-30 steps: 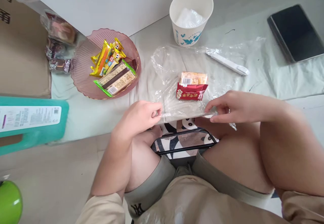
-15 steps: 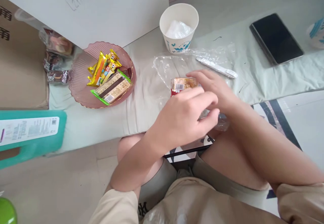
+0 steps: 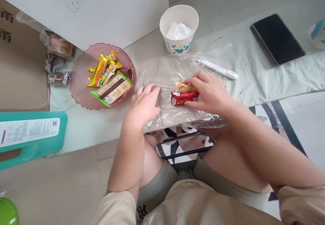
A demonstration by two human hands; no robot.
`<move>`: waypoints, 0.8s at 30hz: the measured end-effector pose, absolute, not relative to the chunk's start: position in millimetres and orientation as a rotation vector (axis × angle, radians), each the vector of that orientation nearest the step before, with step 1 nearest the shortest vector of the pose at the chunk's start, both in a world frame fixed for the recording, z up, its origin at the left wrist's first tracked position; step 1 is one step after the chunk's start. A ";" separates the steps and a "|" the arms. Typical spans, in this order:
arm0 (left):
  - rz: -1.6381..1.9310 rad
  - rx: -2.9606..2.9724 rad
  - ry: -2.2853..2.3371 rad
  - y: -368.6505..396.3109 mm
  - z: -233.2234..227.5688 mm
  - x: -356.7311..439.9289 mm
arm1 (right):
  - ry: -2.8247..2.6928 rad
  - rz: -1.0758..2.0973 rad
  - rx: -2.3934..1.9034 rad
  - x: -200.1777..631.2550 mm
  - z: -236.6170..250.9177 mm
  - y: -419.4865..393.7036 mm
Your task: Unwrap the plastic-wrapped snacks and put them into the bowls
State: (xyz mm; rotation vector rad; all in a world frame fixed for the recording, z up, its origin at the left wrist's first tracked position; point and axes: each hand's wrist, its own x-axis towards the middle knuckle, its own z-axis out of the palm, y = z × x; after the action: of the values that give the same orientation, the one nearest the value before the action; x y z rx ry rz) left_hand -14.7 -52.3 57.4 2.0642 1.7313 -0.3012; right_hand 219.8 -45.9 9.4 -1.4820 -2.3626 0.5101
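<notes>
Clear plastic film (image 3: 162,111) lies spread over the cloth in front of me. On it sits a small snack packet (image 3: 181,98), red with white flowers, with a golden-brown part behind. My right hand (image 3: 207,93) has it between thumb and fingers at its right end. To the left, my left hand (image 3: 143,106) rests on the left part of the film, fingers stretched out and holding nothing. Close by that hand is a pink ribbed bowl (image 3: 78,89), in which lie yellow snack packets (image 3: 100,70) and a green-edged wafer packet (image 3: 111,89).
A paper cup (image 3: 179,43) with crumpled clear plastic inside stands behind the film. A white box cutter-like tool (image 3: 218,69) and a black phone (image 3: 279,38) lie to the right. Left are wrapped snacks (image 3: 58,77), a teal carton (image 3: 38,147) and a white board (image 3: 101,15).
My left hand has moved left from over the packet onto the film, which is now spread wider. My right hand has come down onto the packet, whose red side now shows.
</notes>
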 end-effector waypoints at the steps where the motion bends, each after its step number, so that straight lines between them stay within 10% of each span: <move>1: -0.235 2.113 1.741 -53.7 61.9 -12.9 | -2.362 0.515 -1.467 219.3 10.6 -46.7; 9: 0.723 1.917 1.408 -27.6 32.3 17.4 | -2.376 0.642 -1.437 219.7 16.4 -54.1; 24: 0.637 2.119 1.390 -34.4 -17.8 9.9 | -1.959 0.597 -1.459 199.1 50.5 -45.5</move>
State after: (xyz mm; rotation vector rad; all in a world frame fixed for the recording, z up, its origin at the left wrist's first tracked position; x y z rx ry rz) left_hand 9.9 -34.4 -17.8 2.1191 1.3902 0.6373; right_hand 199.1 -45.5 50.5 -1.4593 -1.9588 0.5967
